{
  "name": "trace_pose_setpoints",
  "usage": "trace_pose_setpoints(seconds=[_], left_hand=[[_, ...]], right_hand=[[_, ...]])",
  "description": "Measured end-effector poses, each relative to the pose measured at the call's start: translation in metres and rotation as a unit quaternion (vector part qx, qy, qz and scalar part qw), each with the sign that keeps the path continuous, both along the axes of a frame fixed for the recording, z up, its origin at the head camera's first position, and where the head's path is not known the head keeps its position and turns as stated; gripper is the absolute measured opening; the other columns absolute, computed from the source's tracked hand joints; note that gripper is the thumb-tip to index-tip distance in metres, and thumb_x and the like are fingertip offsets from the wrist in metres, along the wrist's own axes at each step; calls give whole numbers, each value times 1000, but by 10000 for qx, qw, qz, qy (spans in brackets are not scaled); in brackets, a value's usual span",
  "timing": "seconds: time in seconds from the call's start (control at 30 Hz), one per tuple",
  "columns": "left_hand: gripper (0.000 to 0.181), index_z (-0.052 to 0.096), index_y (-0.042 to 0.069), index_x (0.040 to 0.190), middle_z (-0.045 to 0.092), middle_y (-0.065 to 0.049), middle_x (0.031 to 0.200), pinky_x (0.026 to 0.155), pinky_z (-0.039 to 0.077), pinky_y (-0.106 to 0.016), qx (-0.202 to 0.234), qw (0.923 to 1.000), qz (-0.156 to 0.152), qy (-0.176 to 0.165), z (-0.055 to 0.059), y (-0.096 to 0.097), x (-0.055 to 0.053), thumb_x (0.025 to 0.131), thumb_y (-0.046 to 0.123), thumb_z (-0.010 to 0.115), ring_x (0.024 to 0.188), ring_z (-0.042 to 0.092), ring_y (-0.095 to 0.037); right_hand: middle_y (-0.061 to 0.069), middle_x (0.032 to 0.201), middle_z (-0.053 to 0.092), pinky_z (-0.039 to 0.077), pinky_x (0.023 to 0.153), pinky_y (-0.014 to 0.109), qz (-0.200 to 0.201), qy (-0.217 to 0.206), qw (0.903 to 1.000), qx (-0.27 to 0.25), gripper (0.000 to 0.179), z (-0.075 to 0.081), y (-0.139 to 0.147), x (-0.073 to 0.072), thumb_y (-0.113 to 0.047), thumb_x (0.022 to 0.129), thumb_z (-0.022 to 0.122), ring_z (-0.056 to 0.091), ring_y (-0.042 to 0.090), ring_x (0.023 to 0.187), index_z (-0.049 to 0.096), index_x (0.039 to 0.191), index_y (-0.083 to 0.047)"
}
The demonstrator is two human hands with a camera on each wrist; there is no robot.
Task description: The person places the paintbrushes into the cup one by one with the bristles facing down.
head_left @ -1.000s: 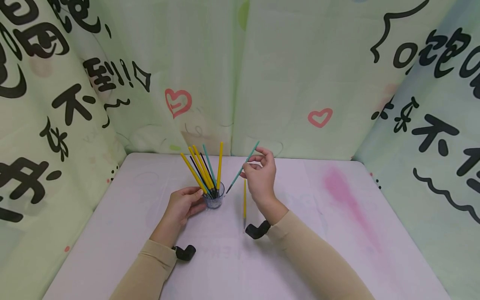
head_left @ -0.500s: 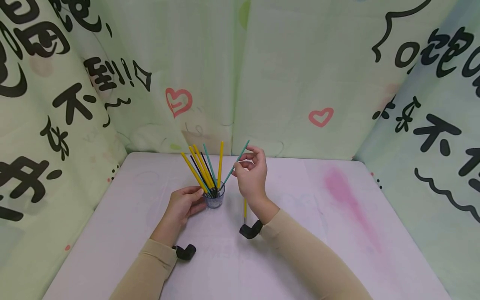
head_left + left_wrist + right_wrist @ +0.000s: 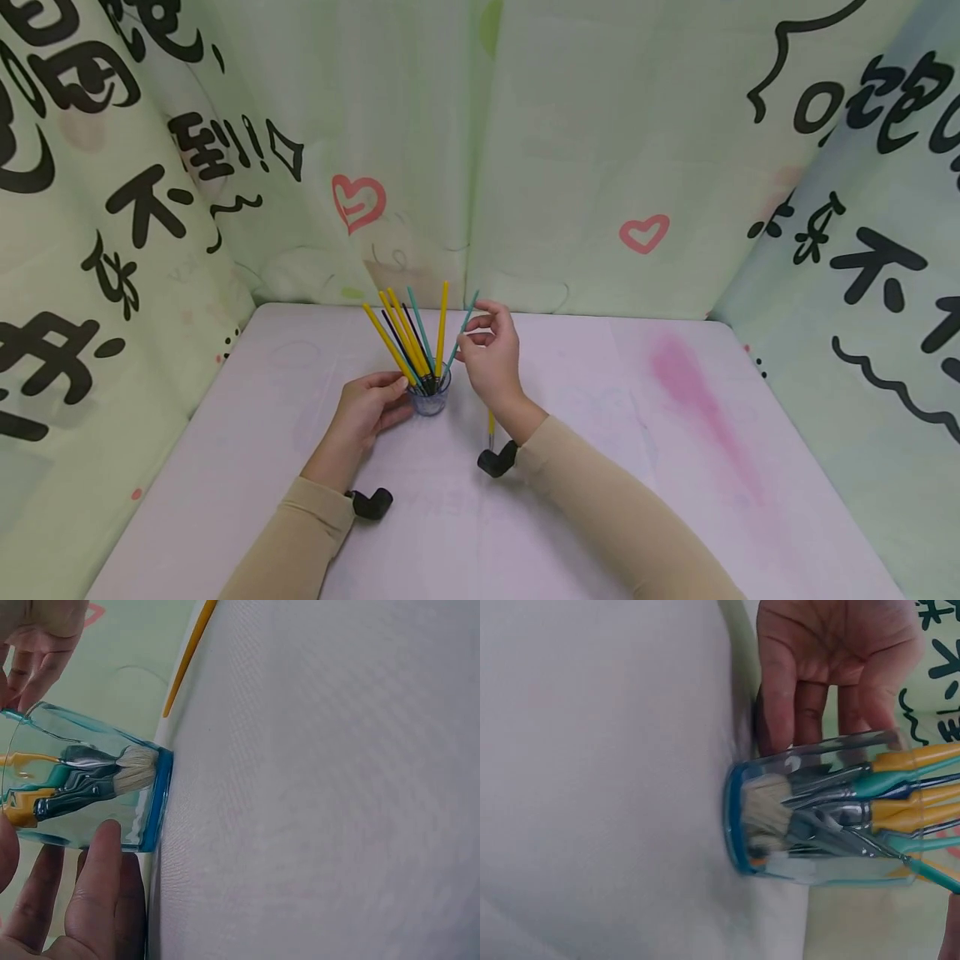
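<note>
A small clear cup (image 3: pixel 429 405) with a blue base stands on the table, holding several yellow, teal and dark-handled paintbrushes (image 3: pixel 900 814), bristles down. My left hand (image 3: pixel 369 408) holds the cup from the left, thumb near the rim and fingers (image 3: pixel 94 900) along its side. At the cup's right, my right hand (image 3: pixel 491 358) pinches a teal paintbrush (image 3: pixel 469 310) by its handle. That brush leans to the right, and its lower end is inside the cup in the right wrist view. Under my right wrist lies a yellow paintbrush (image 3: pixel 491 423), partly hidden by the wrist.
The table (image 3: pixel 622 467) has a pale cloth with a pink stain (image 3: pixel 690 383) on the right. Light green curtains (image 3: pixel 562 167) with black lettering and red hearts hang along the back and both sides.
My right hand has moved left with the teal paintbrush, whose tip has gone from beside the cup into it and whose handle stands steeper. My left hand has stayed at the cup.
</note>
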State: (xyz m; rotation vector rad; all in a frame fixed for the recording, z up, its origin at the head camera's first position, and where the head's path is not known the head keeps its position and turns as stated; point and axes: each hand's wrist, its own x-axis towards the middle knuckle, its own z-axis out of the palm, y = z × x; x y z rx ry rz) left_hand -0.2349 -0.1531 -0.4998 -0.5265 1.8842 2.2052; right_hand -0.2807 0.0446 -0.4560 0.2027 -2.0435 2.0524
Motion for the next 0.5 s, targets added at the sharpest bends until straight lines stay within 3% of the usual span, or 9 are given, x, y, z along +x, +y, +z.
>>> trace_pose_setpoints(seconds=[0.2, 0.5], left_hand=[[39, 67, 0, 141, 68, -18, 135, 100, 65, -43, 30, 10000, -15, 45, -1, -1, 0, 104, 13, 71, 108, 72, -22], [39, 67, -1, 141, 68, -19, 135, 98, 66, -41, 20, 10000, -19, 73, -2, -1, -1, 105, 13, 71, 107, 72, -21]], right_hand=[[8, 102, 59, 70, 71, 31, 95, -150, 9996, 237, 52, -7, 0, -2, 11, 96, 68, 62, 18, 78, 58, 142, -12], [8, 103, 59, 69, 71, 30, 224, -262, 9990, 274, 54, -10, 0, -4, 10, 96, 69, 62, 19, 80, 58, 145, -10]])
